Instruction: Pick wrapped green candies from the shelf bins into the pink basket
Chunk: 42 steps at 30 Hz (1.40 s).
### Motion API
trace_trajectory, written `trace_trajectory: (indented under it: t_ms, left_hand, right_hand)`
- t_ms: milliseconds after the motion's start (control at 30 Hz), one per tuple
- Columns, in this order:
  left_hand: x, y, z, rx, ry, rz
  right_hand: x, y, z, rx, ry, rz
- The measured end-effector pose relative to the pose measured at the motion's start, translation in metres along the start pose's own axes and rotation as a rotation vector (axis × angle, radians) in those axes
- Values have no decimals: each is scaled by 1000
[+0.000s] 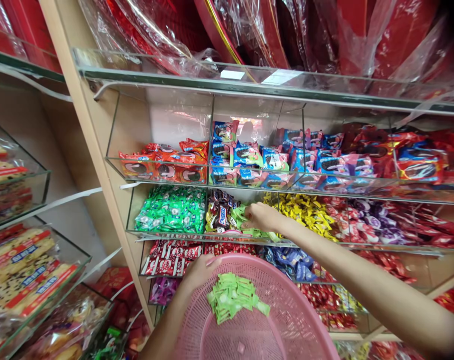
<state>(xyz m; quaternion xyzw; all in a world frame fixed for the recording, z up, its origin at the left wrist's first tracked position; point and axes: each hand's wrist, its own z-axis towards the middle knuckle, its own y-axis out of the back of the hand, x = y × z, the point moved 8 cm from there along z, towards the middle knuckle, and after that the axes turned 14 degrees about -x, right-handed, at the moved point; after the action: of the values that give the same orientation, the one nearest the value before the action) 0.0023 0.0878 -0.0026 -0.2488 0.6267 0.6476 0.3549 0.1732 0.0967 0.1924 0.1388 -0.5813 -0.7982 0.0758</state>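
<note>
My left hand grips the rim of a pink perforated plastic basket, which is tilted toward the shelves. Inside it lies a loose pile of small light-green wrapped candies. My right hand reaches into a clear shelf bin, its fingers closed on light-green candy packets of the same look; the fingertips are partly hidden among them. Just left of that hand are brown Snickers bars. To its right, yellow-wrapped candies fill the neighbouring bin.
Green candies fill the bin at left. Above runs a glass shelf edge, and below it sit orange and blue snack packs. A wooden upright divides this rack from bread packs at left.
</note>
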Motion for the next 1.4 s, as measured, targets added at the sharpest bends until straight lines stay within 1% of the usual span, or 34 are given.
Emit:
trace_trajectory:
  t_ms: [233,467,700,933,1100,1267,1400]
  left_hand:
    - [-3,2,0,-14,-46,22]
    - [-1,-1,-1,-10,-42,27]
    - [8,-2,-1,-11,-24,4]
    - [8,-1,-2,-13,-25,5]
    - [5,-1,-2,-8,-28,24]
    - [3,1,-3,-6,-33,11]
    - [4,2,-2,-21,-22,-4]
  right_hand:
    - [1,0,-1,27,13,16]
    - [1,0,-1,24,-16,-27]
    - [-10,7,-5,-33,-56,-114]
    - [-20,-5,-5,-1,-17,-52]
    - [-21,-5,-3,20,-16,7]
    - [-19,-5,-1,70,-5,53]
    - [-18,-8,0,68,28,74]
